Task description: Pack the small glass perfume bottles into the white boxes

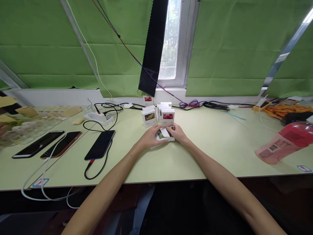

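Between both hands, flat on the table, lies a small white box (pixel 160 134) with a green plant picture on its face. A plain white flap or slip of paper (pixel 165 132) shows on top; which of the two I cannot tell. My left hand (pixel 150 136) is closed around the box's left side. On its right side my right hand (pixel 178 133) is closed, fingertips pressed on the top. Just behind them stand similar white boxes, one with a yellow flower picture (pixel 149 117) and one with a pink flower picture (pixel 168 116), with several more behind.
Left of my hands lie a phone (pixel 100 145) on a black cable, two more dark devices and a white power strip (pixel 99 117). A pink bottle (pixel 281 143) stands at the right. Cables (pixel 215 105) run along the back wall, near a small red-flower picture (pixel 148 99).
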`<state>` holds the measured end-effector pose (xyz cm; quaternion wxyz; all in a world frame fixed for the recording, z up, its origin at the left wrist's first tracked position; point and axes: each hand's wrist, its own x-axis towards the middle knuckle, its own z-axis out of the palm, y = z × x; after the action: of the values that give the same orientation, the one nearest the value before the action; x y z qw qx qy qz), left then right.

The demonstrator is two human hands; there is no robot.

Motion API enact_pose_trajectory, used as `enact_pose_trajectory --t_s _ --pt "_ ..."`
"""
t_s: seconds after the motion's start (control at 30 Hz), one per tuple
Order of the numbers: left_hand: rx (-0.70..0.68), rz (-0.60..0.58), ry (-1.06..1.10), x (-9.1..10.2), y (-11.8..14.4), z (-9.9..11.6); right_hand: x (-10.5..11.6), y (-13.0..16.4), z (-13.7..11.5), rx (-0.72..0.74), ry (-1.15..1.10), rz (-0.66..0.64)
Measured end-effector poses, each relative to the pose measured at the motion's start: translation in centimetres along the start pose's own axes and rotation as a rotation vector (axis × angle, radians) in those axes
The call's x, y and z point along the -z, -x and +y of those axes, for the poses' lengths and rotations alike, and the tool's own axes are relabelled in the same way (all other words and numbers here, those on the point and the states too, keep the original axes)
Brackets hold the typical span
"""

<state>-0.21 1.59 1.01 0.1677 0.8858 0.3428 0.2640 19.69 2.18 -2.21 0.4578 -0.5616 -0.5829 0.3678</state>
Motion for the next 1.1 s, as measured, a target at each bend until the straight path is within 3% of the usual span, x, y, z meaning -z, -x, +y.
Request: enact_pose_trajectory --t_s 1.1 --pt "0.004 -0.013 -0.006 0.08 -0.01 0.08 0.03 0.11 -0.14 0.000 0.002 -0.007"
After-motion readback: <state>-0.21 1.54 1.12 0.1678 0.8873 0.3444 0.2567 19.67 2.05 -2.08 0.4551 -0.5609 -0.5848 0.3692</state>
